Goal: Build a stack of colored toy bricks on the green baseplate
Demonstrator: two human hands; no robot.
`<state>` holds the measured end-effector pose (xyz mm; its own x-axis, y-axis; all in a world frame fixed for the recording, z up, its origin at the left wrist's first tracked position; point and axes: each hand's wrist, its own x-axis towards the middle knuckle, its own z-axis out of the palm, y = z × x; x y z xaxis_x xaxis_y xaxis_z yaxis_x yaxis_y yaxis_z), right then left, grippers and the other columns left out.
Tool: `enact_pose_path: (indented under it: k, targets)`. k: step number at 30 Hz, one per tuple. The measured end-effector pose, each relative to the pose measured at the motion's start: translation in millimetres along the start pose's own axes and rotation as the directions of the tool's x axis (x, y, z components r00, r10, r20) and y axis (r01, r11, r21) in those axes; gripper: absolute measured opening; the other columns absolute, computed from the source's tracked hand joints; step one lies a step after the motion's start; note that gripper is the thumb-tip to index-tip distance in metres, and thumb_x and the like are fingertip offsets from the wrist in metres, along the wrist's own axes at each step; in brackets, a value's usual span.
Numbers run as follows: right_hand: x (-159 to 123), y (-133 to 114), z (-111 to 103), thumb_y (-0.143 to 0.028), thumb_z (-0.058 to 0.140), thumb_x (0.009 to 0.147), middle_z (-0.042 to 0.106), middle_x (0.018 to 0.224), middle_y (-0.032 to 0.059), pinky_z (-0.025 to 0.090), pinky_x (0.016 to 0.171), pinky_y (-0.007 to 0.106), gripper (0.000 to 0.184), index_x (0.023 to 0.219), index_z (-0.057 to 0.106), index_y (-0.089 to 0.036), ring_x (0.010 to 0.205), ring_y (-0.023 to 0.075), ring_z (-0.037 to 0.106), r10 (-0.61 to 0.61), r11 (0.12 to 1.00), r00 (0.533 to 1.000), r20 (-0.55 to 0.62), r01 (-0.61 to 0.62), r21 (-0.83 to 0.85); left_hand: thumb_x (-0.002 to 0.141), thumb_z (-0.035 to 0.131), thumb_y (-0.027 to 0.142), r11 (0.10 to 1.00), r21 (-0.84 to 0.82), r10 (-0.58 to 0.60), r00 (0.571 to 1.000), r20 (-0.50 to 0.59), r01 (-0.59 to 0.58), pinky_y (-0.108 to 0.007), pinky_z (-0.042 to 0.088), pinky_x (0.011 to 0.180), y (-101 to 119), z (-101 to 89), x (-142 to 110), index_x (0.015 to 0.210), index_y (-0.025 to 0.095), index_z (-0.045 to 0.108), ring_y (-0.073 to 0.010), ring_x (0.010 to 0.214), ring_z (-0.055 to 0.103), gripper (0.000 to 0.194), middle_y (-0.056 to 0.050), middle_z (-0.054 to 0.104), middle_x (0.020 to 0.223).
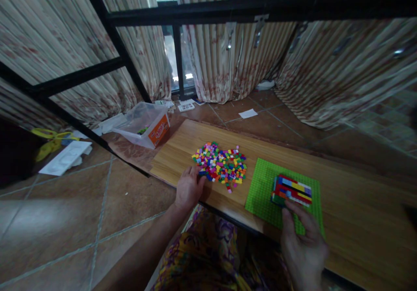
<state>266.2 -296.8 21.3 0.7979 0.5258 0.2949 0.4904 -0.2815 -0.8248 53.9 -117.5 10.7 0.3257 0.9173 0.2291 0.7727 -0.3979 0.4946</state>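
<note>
A loose heap of small multicoloured toy bricks point(221, 163) lies on the wooden tabletop point(176, 152). My left hand point(190, 187) rests at the heap's near left edge, thumb apart from the curved fingers; I see nothing held in it. To the right lies a bright green studded baseplate point(260, 186). On it sits a block built of bricks point(295, 189), with red, yellow, blue and white rows on top. My right hand point(304, 241) is at the block's near side, thumb and forefinger tips drawn close together. Whatever is between those tips is too small to make out.
A clear plastic bin point(140, 124) with an orange label and some green pieces stands beyond the table's left end. Black metal bars point(130, 78) cross in front of the striped curtains point(215, 61). White packaging point(67, 158) and a paper sheet point(248, 114) lie on the tiled floor.
</note>
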Motion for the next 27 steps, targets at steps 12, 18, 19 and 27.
enact_pose_path:
  k: [12, 18, 19, 27]
  targets:
    - [-11, -20, 14, -0.048, 0.059, 0.085, 0.070, 0.108, 0.0094, 0.047, 0.090, 0.041, 0.034, 0.100, 0.071, -0.021, 0.100, 0.0247, 0.064, 0.079, 0.983, 0.985, 0.154, -0.102, 0.152, 0.086, 0.051, 0.015, 0.950, -0.306, 0.053, 0.998, -0.018, -0.056, -0.033, 0.052, 0.091, 15, -13.7, -12, 0.116, 0.020, 0.057, -0.0169, 0.101, 0.063, 0.031, -0.006, 0.065, 0.111]
    - [-8, -62, 48, -0.052, 0.066, 0.078, 0.073, 0.087, 0.0059, 0.051, 0.070, 0.032, 0.040, 0.099, 0.072, -0.019, 0.078, 0.0198, 0.065, 0.179, 0.825, 0.850, 0.495, -0.404, 0.395, 0.086, 0.055, 0.017, 0.841, -0.526, 0.192, 0.979, 0.073, -0.125, -0.032, 0.052, 0.093, 49, -23.9, -22, 0.115, 0.020, 0.059, -0.0165, 0.102, 0.063, 0.029, -0.006, 0.065, 0.110]
    - [-6, -67, 52, -0.052, 0.068, 0.076, 0.073, 0.085, 0.0052, 0.051, 0.069, 0.031, 0.039, 0.096, 0.072, -0.019, 0.077, 0.0193, 0.065, 0.178, 0.793, 0.834, 0.523, -0.436, 0.425, 0.086, 0.055, 0.017, 0.820, -0.560, 0.208, 0.974, 0.094, -0.121, -0.032, 0.052, 0.092, 54, -25.1, -24, 0.115, 0.021, 0.060, -0.0165, 0.101, 0.063, 0.029, -0.006, 0.065, 0.108]
    - [-10, -66, 53, -0.048, 0.072, 0.074, 0.061, 0.060, -0.0027, 0.036, 0.051, 0.022, 0.030, 0.081, 0.073, -0.019, 0.055, 0.0107, 0.047, 0.231, 0.677, 0.808, 0.543, -0.534, 0.506, 0.078, 0.066, 0.030, 0.512, -0.812, 0.063, 0.931, 0.360, 0.279, -0.026, 0.053, 0.069, 79, -18.3, -30, 0.103, 0.018, 0.063, -0.0144, 0.075, 0.064, 0.027, -0.004, 0.068, 0.088]
